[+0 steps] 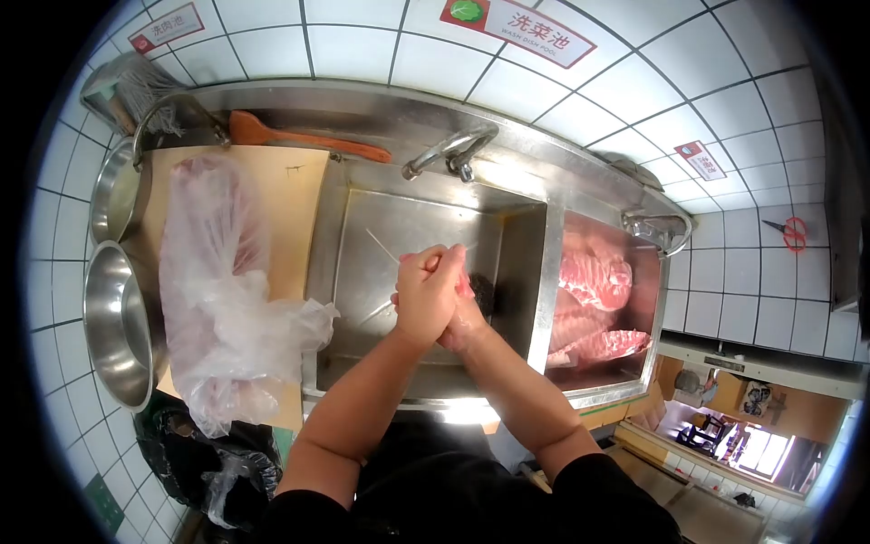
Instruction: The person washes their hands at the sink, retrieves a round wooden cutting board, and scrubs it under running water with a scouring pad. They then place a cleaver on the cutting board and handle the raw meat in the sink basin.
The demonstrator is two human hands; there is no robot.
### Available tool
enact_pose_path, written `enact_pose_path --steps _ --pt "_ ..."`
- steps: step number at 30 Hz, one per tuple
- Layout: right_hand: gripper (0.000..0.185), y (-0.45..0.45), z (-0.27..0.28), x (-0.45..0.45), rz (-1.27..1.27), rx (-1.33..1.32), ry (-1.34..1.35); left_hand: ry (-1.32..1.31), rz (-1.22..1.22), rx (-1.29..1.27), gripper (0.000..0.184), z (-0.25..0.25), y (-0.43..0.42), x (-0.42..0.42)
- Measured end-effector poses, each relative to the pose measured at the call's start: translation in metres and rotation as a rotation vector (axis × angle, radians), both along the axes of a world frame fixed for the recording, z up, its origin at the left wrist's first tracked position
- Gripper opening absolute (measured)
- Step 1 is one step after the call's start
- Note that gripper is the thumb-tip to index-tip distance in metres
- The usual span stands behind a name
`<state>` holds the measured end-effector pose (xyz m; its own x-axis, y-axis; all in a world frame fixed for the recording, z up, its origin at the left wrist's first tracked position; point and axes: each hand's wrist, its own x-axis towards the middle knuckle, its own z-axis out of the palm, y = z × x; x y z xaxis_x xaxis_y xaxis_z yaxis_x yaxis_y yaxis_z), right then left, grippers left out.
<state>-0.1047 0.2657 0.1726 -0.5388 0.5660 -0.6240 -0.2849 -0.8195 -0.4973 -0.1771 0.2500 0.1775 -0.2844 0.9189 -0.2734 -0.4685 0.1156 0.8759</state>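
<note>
Over the middle steel sink [408, 213], my hands are clasped tightly together. My left hand [426, 295] lies uppermost, its fingers wrapped over the other hand. Behind and to the right of it is my right hand [462, 319], partly covered, with its fingers closed around the left. Whether anything small sits between the palms is hidden. Above them the metal faucet [453, 156] reaches out from the back ledge; no water stream is visible. A dark round drain [482, 292] shows just right of my hands.
On the left, a large bagged piece of meat [213, 227] rests on a board [304, 195]. Raw meat slabs [594, 276] fill the right sink. Steel bowls [118, 326] stand far left; an orange paddle [308, 140] lies behind. Red scissors [794, 235] hang on the right wall.
</note>
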Motion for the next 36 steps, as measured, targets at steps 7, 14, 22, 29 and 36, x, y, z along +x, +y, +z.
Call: enact_pose_path --steps 7,14,22,29,36 --pt "0.045 0.012 -0.011 -0.005 -0.039 0.220 0.153 -1.299 0.104 0.383 0.016 -0.041 0.002 0.007" --pt "0.045 0.058 -0.032 0.005 -0.248 0.221 0.054 -0.799 0.116 0.211 0.030 -0.044 -0.006 0.019" --pt "0.070 0.021 -0.040 -0.014 -0.120 0.154 0.026 0.567 0.185 -0.179 0.051 -0.056 0.037 -0.004" --pt "0.063 0.028 -0.037 -0.035 -0.441 0.034 -0.306 1.634 0.213 0.273 0.035 -0.086 0.056 -0.030" --pt "0.050 0.062 -0.063 -0.018 -0.272 0.041 -0.428 1.340 0.109 0.507 0.033 -0.095 0.027 -0.031"
